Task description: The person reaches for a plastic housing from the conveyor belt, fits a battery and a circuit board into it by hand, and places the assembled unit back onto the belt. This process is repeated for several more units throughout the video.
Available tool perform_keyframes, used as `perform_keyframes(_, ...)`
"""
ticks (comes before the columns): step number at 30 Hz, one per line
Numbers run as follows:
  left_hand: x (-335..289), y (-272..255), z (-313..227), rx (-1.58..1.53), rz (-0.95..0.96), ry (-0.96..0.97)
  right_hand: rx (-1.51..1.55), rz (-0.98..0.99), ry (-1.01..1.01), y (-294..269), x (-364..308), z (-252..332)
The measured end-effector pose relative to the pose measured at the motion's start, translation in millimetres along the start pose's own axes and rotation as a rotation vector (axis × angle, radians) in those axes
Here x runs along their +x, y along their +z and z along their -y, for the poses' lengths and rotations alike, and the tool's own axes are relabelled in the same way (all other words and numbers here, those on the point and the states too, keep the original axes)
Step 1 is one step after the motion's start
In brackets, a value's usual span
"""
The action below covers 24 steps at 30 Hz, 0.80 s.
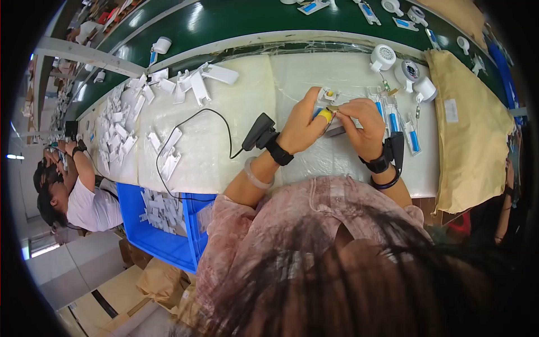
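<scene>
My left hand (300,129) is closed round a small white plastic assembly (328,94), whose top end with a yellowish spot sticks out past the fingers. A bit of blue shows below it. Something yellow wraps the tip of one left digit. Close against it, my right hand (364,124) pinches a tiny brownish piece (333,108), too small to name, and its fingertips meet the left hand's. Just right of the hands lie several white holders with blue cells (412,140). Beyond them sit round white fan heads (383,56), some with wires and small green boards attached.
White plastic casing parts (120,132) lie heaped on the left of the covered table (252,84). A blue bin (160,250) of white parts stands below. Brown paper (466,129) covers the right side. A green conveyor (241,22) runs behind. A co-worker (92,205) sits left. A black cable (227,126) crosses the table.
</scene>
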<state>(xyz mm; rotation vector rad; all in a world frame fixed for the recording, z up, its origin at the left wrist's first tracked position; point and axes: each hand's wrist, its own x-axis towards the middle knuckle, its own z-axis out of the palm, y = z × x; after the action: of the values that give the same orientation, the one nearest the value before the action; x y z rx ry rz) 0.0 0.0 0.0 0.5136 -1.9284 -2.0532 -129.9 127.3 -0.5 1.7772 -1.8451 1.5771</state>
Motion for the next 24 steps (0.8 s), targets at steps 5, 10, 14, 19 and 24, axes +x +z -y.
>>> perform_keyframes(5, 3.5, 4.6, 3.0, 0.154, -0.023, 0.145, -0.052, -0.018, -0.047, -2.9, 0.9, -0.2)
perform_keyframes(10, -1.8, 4.8, -2.2, 0.147, 0.002, 0.161, -0.041, -0.050, -0.063, -1.3, -0.1, 1.4)
perform_keyframes(14, -1.7, 5.1, 3.2, 0.105, 0.023, 0.198, -0.073, -0.079, -0.097, 0.4, -0.3, -0.3)
perform_keyframes(19, -1.7, 6.1, -1.2, 0.102, 0.034, 0.175, -0.078, -0.087, -0.112, 1.9, -1.2, -4.5)
perform_keyframes(24, -2.5, 5.8, 2.3, 0.124, 0.047, 0.188, -0.067, -0.090, -0.116, 2.5, -2.6, -5.6)
